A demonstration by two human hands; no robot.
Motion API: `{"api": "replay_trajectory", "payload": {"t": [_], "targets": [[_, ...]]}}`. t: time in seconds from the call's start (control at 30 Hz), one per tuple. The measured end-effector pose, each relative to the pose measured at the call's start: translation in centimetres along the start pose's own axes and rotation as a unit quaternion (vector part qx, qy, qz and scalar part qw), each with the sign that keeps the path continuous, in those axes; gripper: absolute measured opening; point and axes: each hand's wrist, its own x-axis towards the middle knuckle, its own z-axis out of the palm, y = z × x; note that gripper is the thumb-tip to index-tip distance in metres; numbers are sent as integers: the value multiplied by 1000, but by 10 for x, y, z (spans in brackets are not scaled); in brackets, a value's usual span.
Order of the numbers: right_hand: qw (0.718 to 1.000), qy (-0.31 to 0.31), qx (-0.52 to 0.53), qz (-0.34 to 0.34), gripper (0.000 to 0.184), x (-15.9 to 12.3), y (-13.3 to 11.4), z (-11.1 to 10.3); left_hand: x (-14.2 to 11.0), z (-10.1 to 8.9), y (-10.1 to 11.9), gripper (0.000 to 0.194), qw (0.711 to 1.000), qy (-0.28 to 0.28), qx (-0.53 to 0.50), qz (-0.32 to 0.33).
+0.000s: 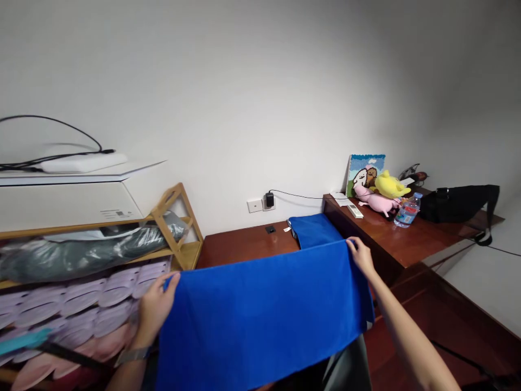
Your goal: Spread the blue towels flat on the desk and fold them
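Observation:
A wide blue cloth [260, 315] hangs stretched between my hands, its top edge running nearly straight and rising to the right. My left hand [158, 304] pinches the upper left corner between thumb and fingers. At the upper right corner, my right hand [361, 256] grips the fabric the same way. Just behind the cloth, a second blue fabric piece [317, 229] lies folded on the reddish-brown desk [240, 239], with a small white tag at its left edge. My legs and part of the desk are hidden behind the hanging cloth.
To the left stands a wooden rack [179, 228] with slippers [81, 298], a plastic-wrapped bundle [89, 252] and a white box [73, 201]. On the raised right desktop are plush toys [391, 185], a water bottle [408, 210], a remote [355, 210] and a black bag [456, 203]. A plug [269, 199] sits in the wall.

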Motion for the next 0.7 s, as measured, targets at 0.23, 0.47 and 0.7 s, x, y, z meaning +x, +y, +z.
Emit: {"api": "replay_trajectory", "payload": {"t": [0.23,0.47,0.7], "targets": [[965,-156,-195,76,36,-19,62,114,-3,100,-58,34,983,-133,119,-51],[950,-148,-265,66,38,-15,83,146,5,126,-85,56,951,-164,261,5],[955,-101,-278,21,42,-21,56,147,-11,116,-69,60,938,-80,309,139]]}}
